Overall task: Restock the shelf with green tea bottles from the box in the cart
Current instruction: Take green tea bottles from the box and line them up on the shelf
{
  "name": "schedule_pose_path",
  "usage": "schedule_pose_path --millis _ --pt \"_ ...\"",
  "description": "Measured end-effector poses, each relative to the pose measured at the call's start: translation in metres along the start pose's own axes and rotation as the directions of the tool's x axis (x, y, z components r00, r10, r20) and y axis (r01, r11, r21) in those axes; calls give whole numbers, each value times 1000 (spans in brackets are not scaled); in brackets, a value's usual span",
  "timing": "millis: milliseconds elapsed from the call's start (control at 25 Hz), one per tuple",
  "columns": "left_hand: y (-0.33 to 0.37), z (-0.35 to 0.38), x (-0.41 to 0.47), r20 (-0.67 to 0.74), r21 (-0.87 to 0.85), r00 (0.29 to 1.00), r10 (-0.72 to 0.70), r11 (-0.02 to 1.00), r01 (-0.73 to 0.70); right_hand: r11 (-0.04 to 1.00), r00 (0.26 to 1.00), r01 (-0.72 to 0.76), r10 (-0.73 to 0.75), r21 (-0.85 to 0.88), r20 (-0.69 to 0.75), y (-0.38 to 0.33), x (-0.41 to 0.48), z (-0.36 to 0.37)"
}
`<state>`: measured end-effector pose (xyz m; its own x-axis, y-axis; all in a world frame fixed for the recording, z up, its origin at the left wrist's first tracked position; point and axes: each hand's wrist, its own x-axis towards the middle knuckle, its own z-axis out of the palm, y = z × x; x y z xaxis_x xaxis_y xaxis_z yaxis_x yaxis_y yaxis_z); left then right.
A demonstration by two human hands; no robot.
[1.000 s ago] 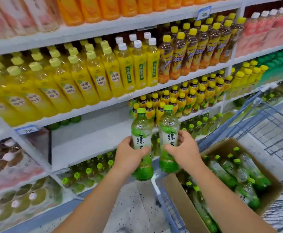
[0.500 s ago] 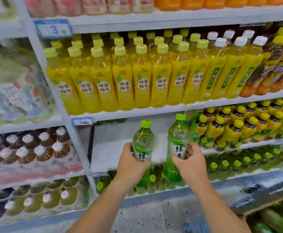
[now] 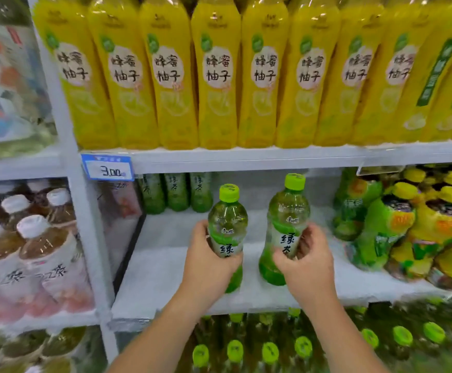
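Over the mostly bare white shelf [image 3: 165, 267] at the middle of a shop display, a person's two hands each hold one upright green tea bottle. Left hand [image 3: 206, 262] is wrapped around the lower body of the left bottle [image 3: 228, 224], fingers closed over its white label. Right hand [image 3: 307, 261] grips the right bottle [image 3: 286, 227] from its right side, thumb across the label; this bottle sits a little higher and farther in. Both bottles have bright green caps and appear to hover just above the shelf surface, though whether their bases touch it is hard to tell. Far at the back left stand three green tea bottles [image 3: 176, 192] already in place, under a blue price tag [image 3: 108, 168]. To the right, yellow-capped bottles [image 3: 421, 219] crowd close, some leaning. A row of tall yellow bottles [image 3: 219, 74] fills the shelf above. Neither box nor cart is visible. Likely risks: the right bottle could knock the leaning neighbours if pushed right; tall caps could catch the shelf edge above; setting both down at once could tip one if a base lands unevenly.
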<state>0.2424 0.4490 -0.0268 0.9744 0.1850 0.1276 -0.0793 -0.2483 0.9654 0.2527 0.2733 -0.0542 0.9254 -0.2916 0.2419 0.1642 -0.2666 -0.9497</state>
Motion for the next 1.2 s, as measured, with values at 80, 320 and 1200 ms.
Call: schedule_pose_path --millis 80,320,1200 --pt "-18 5 8 -6 -17 999 52 999 -52 998 998 62 -63 31 14 13 2 10" --pt "-41 12 17 -31 -55 980 196 979 -197 981 981 188 -189 48 32 40 4 25" --pt "-79 55 142 -234 310 942 242 937 -163 992 977 109 -95 -64 189 91 169 72"
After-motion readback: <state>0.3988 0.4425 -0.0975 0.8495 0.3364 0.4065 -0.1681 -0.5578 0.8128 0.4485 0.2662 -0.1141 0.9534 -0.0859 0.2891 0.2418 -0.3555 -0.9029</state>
